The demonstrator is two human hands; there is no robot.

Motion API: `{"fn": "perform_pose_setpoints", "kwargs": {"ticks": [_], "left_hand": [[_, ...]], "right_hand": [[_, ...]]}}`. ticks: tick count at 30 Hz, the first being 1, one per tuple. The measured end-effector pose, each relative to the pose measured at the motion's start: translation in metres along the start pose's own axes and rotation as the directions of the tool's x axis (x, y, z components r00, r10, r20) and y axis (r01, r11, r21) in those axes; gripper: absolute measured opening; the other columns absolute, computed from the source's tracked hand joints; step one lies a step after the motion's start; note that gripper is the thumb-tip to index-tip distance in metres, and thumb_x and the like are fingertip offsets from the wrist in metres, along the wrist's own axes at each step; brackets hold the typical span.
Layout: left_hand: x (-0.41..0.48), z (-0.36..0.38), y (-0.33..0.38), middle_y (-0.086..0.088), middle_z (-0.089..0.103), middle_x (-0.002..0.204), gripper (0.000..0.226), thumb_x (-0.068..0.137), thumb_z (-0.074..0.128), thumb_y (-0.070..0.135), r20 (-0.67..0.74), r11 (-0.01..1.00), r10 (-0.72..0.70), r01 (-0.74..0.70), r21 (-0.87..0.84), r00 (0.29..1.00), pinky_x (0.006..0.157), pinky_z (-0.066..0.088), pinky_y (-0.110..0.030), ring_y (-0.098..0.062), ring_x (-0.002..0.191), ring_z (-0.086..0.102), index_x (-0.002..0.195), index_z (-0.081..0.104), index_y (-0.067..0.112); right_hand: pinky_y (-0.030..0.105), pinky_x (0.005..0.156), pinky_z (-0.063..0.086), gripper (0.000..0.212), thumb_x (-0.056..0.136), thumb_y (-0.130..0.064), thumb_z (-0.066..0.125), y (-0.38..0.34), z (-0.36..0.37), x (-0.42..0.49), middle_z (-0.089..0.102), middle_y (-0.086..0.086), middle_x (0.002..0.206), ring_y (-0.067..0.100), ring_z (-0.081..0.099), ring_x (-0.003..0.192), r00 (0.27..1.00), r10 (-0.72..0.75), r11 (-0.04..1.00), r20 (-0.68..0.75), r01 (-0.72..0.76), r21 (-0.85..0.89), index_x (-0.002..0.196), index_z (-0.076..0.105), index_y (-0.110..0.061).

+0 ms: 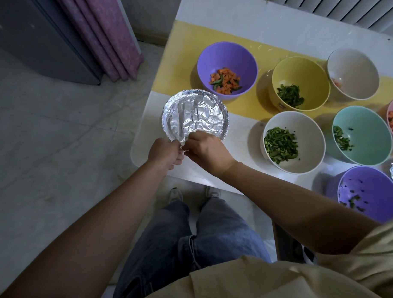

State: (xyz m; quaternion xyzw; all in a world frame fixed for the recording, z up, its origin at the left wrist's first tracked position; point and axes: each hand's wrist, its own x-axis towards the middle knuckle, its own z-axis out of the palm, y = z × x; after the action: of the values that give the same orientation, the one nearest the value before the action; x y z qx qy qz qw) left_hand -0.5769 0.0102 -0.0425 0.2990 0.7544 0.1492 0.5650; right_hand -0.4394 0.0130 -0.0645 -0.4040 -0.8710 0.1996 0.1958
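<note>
Forearms [117, 207] extend forward; left hand [165, 153], right hand [205, 149] side by side, both pinching near rim of foil-covered dish [194, 113] just beyond them on tabletop [241, 129]; vegetable bowls [301, 123] to right.

the round foil-covered dish [194, 113] is lying flat just beside the purple bowl [227, 58] of carrot cubes, on that bowl's near left side. its crinkled silver foil is hugging the rim and bunching up at the edge farthest from the bowl.
</note>
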Motion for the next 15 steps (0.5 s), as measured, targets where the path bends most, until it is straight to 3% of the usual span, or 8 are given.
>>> {"fn": "perform_pose_setpoints", "kwargs": {"ticks": [6,11,15], "left_hand": [[0.009,-0.012,0.005,-0.019,0.068,0.072,0.028,0.093,0.045,0.015,-0.011,0.997,0.025,-0.024,0.067,1.0,0.062,0.043,-0.029,-0.03,0.066,0.064,0.079,0.063,-0.002],[0.013,-0.02,0.009,-0.023,0.072,0.084,0.033,0.095,0.047,0.021,0.025,0.993,0.033,-0.036,0.113,0.999,0.064,0.047,-0.028,-0.028,0.064,0.065,0.074,0.062,0.001],[0.009,-0.018,0.006,-0.021,0.074,0.083,0.04,0.092,0.054,0.036,-0.038,0.998,0.03,-0.028,0.052,0.999,0.066,0.048,-0.032,-0.027,0.065,0.066,0.081,0.066,-0.001]], "right_hand": [[0.035,0.063,0.046,0.028,0.073,-0.016,0.082,0.009,-0.012,-0.012,0.06,0.013,0.085,0.033,0.058,0.078,0.998,0.019,1.0,0.055,-0.019,-0.018,0.089,0.064,-0.002],[0.034,0.06,0.046,0.011,0.079,-0.009,0.075,0.011,-0.015,-0.015,0.059,0.01,0.076,0.032,0.057,0.07,0.999,-0.027,0.998,0.027,0.028,-0.06,0.078,0.064,-0.004],[0.035,0.053,0.045,0.018,0.085,-0.005,0.063,0.01,-0.008,-0.01,0.054,0.011,0.069,0.031,0.052,0.063,0.997,-0.072,0.993,0.002,0.072,-0.099,0.067,0.06,-0.003]]}}
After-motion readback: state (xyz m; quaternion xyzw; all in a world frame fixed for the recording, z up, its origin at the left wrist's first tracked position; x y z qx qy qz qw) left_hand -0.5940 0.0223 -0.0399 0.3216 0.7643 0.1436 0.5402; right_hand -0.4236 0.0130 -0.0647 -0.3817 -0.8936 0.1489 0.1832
